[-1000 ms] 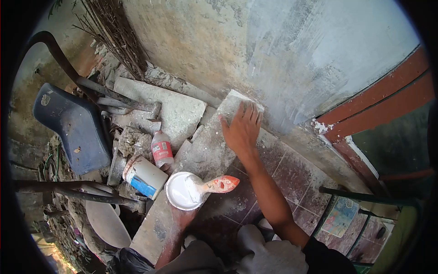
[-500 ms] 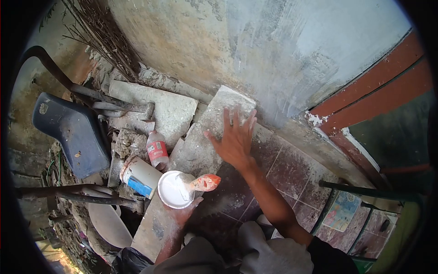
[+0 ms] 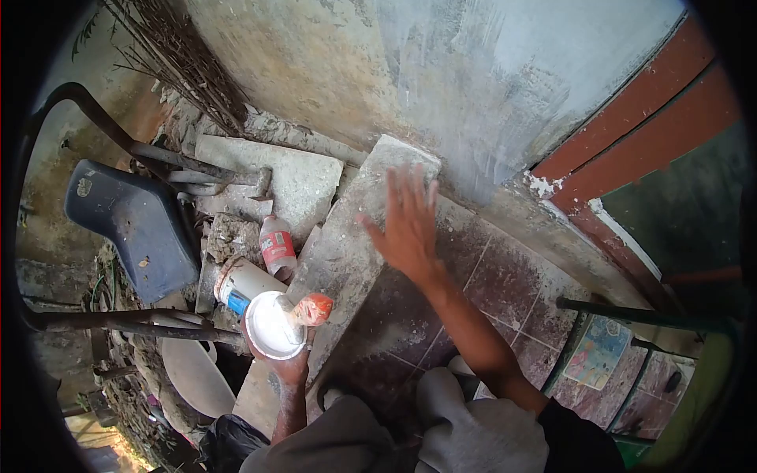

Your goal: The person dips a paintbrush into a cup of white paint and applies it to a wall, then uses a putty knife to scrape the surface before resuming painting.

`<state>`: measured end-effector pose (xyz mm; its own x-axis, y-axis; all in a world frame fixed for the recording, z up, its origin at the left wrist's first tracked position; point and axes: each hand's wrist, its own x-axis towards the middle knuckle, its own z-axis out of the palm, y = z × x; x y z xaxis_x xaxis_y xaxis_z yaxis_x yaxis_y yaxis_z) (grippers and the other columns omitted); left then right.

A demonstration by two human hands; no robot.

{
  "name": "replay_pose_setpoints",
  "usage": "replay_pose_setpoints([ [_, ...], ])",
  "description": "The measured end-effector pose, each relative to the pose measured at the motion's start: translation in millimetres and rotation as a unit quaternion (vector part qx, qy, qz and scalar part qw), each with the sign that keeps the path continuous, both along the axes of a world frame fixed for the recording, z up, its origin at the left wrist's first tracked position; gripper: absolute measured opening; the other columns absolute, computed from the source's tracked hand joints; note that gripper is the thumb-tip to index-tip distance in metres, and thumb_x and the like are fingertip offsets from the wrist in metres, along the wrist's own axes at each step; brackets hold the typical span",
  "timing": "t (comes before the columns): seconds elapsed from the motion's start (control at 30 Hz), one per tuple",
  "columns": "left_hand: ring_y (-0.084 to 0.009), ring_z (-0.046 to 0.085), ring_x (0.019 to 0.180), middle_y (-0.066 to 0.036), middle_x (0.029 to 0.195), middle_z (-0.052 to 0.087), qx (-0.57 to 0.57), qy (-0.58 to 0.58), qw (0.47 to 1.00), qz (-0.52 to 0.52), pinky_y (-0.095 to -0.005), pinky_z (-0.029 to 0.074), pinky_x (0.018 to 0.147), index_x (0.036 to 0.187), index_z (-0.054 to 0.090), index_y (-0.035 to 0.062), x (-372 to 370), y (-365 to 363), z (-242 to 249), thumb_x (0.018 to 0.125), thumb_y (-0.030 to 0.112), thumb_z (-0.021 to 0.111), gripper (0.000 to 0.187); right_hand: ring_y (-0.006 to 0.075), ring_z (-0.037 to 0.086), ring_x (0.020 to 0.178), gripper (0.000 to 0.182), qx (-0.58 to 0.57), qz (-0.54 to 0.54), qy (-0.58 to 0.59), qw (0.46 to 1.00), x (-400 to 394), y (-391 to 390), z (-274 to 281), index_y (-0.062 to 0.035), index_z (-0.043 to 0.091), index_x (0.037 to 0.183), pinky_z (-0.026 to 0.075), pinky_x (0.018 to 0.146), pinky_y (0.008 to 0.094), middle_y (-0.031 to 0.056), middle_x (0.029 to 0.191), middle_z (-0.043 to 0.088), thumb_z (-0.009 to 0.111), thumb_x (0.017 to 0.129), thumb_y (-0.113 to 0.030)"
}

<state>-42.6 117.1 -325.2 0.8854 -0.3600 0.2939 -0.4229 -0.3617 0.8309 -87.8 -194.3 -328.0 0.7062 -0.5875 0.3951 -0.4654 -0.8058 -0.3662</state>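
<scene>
My left hand is wrapped round a round tub of white paint, held low over the concrete ledge. A paintbrush with a paint-smeared orange handle rests in the tub, its bristle end at the white paint. Farther forward, my right hand is stretched out palm down above the ledge, fingers spread and slightly blurred, with nothing in them. Just past its fingertips rises the wall, streaked white over worn plaster.
Left of the ledge lie a plastic bottle with a red label, a white bucket on its side, and a dark chair seat with metal tubes. Dark red tiles cover the floor at right, beside a green metal frame.
The paint tub and brush have moved left with my left hand, now overlapping the bucket. My right hand stays spread, its fingers turned slightly. The view has shifted a little.
</scene>
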Motion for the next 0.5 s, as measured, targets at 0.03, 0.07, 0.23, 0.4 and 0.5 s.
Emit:
replay_pose_setpoints([
  [0.03, -0.0305, 0.036, 0.141, -0.018, 0.154, 0.033, 0.007, -0.002, 1.0, 0.004, -0.0476, 0.029, 0.117, 0.156, 0.016, 0.0018, 0.7, 6.7, 6.3, 0.069, 0.025, 0.094, 0.12, 0.0458, 0.016, 0.152, 0.096, 0.004, 0.004, -0.001, 1.0, -3.5, 0.4, -0.4, 0.0076, 0.032, 0.152, 0.007, 0.121, 0.0645, 0.0325, 0.156, 0.033, 0.046, 0.095, -0.069],
  [0.07, -0.0307, 0.036, 0.141, -0.018, 0.154, 0.032, -0.035, -0.013, 0.999, 0.025, -0.0475, 0.028, 0.117, 0.156, 0.016, 0.0018, -1.3, 12.3, 4.4, 0.069, 0.025, 0.094, 0.119, 0.0455, 0.017, 0.152, 0.098, 0.011, -0.001, 0.054, 0.998, -5.0, 1.2, 0.2, 0.0073, 0.032, 0.152, 0.007, 0.121, 0.0646, 0.0326, 0.156, 0.031, 0.045, 0.094, -0.071],
  [0.23, -0.0299, 0.036, 0.141, -0.017, 0.154, 0.033, -0.057, -0.026, 0.996, 0.057, -0.0461, 0.027, 0.119, 0.156, 0.017, 0.0018, -3.4, 39.1, 19.6, 0.07, 0.01, 0.086, 0.111, 0.0463, 0.023, 0.149, 0.098, 0.057, 0.231, 0.105, 0.966, -5.0, 12.2, 12.7, 0.0069, 0.039, 0.149, 0.011, 0.12, 0.0658, 0.0317, 0.156, 0.032, 0.052, 0.091, -0.071],
  [0.4, -0.0293, 0.041, 0.136, -0.017, 0.152, 0.035, -0.066, -0.019, 0.989, 0.13, -0.0452, 0.037, 0.113, 0.156, 0.015, 0.0045, -8.7, 71.2, 8.2, 0.066, 0.021, 0.096, 0.122, 0.0448, 0.032, 0.143, 0.09, 0.008, -0.124, 0.079, 0.989, 6.8, -23.2, 0.4, 0.0073, 0.041, 0.147, 0.016, 0.118, 0.065, 0.027, 0.151, 0.04, 0.059, 0.091, -0.061],
  [0.5, -0.0296, 0.041, 0.137, -0.018, 0.153, 0.033, -0.081, 0.003, 0.989, 0.125, -0.0454, 0.036, 0.113, 0.156, 0.015, 0.0043, -9.2, 77.0, 9.0, 0.068, 0.022, 0.095, 0.12, 0.0437, 0.036, 0.139, 0.086, 0.038, -0.14, 0.091, 0.985, 7.3, -20.0, 3.4, 0.0077, 0.044, 0.145, 0.02, 0.117, 0.0632, 0.0264, 0.148, 0.043, 0.062, 0.091, -0.057],
])
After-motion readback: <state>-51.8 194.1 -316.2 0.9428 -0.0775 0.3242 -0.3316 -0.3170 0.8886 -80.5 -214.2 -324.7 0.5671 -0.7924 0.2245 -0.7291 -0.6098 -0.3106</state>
